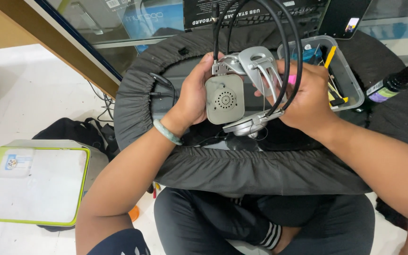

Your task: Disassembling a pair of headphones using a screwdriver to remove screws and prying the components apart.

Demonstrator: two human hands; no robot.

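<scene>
Centre of the frame, above a black-draped table [260, 174] — both hands clasp a silver headset [242, 89]. The left hand [192, 94] wraps its square earcup; the right hand [308, 101] pinches the headband. Those black cables [286, 42] could snag, and thin hinges may snap under twisting.

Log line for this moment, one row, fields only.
left hand: holds headset earcup | right hand: grips headband | surface: black-covered round table | nearby: clear bin, dark bottle
</scene>
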